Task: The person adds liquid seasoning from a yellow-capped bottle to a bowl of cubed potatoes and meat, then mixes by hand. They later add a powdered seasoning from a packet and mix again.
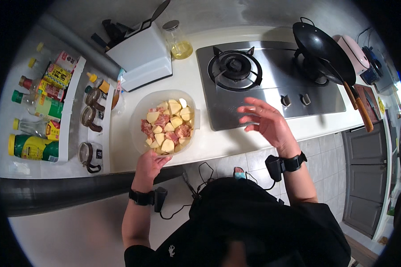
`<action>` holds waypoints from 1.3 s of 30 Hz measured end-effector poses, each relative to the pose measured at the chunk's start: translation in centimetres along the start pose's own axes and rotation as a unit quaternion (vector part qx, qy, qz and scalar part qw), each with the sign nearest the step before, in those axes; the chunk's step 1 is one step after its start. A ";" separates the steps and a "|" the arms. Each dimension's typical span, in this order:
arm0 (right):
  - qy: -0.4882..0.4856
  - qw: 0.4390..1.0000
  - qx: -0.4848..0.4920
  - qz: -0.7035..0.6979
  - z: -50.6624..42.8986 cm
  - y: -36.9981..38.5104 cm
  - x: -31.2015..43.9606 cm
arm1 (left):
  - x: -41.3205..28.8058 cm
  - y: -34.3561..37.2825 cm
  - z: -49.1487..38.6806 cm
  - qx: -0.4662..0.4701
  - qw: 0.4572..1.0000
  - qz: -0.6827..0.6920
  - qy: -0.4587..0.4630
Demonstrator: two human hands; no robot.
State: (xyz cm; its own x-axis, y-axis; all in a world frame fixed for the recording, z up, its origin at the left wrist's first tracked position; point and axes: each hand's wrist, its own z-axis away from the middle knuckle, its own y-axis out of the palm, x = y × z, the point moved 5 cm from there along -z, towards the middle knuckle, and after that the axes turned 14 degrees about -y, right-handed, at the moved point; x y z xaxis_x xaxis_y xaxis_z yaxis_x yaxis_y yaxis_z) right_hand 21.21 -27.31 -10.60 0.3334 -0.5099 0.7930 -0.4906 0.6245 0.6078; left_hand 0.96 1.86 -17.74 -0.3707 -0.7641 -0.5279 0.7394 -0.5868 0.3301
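A translucent plastic bowl [138, 103] rests on the white countertop [217, 143], at the left of the stove. Inside it, chunks of raw meat [162, 120] are mixed with cut pieces of peeled potato [168, 145]. My left hand [150, 163] grips the near rim of the bowl, its fingertips at the wall. With nothing in it, my right hand [265, 121] is raised over the front edge of the gas cooktop [220, 113], fingers apart and looking wet.
A black wok [320, 43] with a wooden-handled tool [362, 110] stands on the right burner; the handles overhang the front. Behind the bowl are a white knife holder [143, 56] and an oil jug [181, 48]. Bottles [33, 147] and seasoning jars [88, 155] line the left shelves.
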 end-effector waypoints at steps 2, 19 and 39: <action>-0.005 0.998 -0.059 0.022 0.0 -0.7 -0.2 | 0.4 0.2 -0.4 0.022 0.999 0.014 -0.018; 0.021 0.998 -0.017 0.050 -0.5 0.9 -2.1 | 3.3 1.5 -4.0 0.067 0.993 0.047 -0.086; 0.024 0.999 -0.023 0.036 -0.7 1.1 -1.3 | -13.1 -1.7 -1.5 -0.201 0.908 -0.297 0.216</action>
State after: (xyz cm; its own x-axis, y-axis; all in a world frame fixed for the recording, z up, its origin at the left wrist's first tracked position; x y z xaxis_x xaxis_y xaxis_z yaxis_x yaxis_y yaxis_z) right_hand 20.83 -25.54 -10.96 0.3373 -0.4340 0.8354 -0.4776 0.6858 0.5491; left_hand 5.40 13.28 -12.56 -0.5803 -0.1183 -0.8058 0.6586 -0.6502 -0.3789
